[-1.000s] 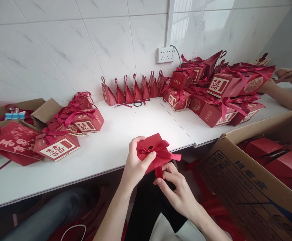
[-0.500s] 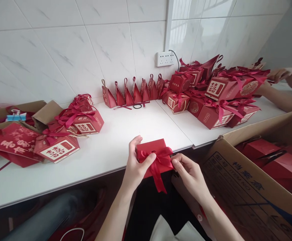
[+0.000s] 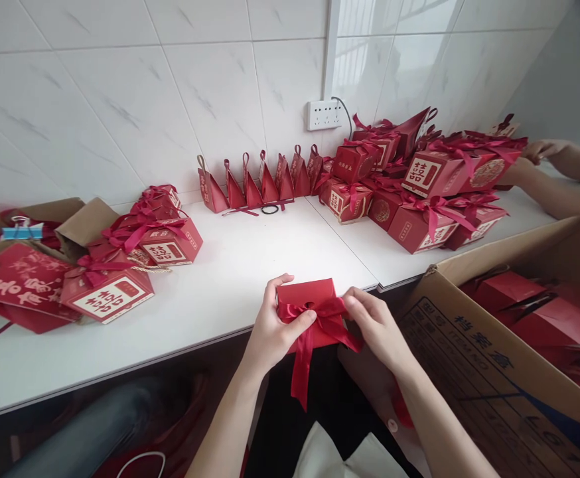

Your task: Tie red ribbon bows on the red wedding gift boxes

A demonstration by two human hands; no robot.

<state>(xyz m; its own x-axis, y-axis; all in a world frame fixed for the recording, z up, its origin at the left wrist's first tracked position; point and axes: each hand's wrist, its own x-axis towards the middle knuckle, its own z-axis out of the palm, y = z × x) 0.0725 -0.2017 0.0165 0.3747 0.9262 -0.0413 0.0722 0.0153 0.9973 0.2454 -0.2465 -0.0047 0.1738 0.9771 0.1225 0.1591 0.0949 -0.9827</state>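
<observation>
A small red gift box (image 3: pixel 306 290) is held just off the counter's front edge, with a red satin ribbon (image 3: pixel 300 372) tied in a bow across it. My left hand (image 3: pixel 280 325) grips the box from its left side, the thumb pressed on the bow's knot. At the bow's right side, my right hand (image 3: pixel 372 322) pinches a ribbon loop between thumb and fingers. One ribbon tail hangs down below the box, and another slants toward the lower right. The undersides of both hands' grips are hidden.
Finished-looking ribboned boxes (image 3: pixel 422 226) pile up at the right; more boxes (image 3: pixel 111 289) sit at the left. Several pointed red boxes (image 3: pixel 253 189) line the wall. A cardboard carton (image 3: pixel 464 372) with red boxes stands at lower right. Another person's hand (image 3: pixel 543 151) reaches in at far right.
My right hand has moved up from the box's right edge to the ribbon loop. The hanging ribbon tail has shifted left, and a second tail now shows at the right.
</observation>
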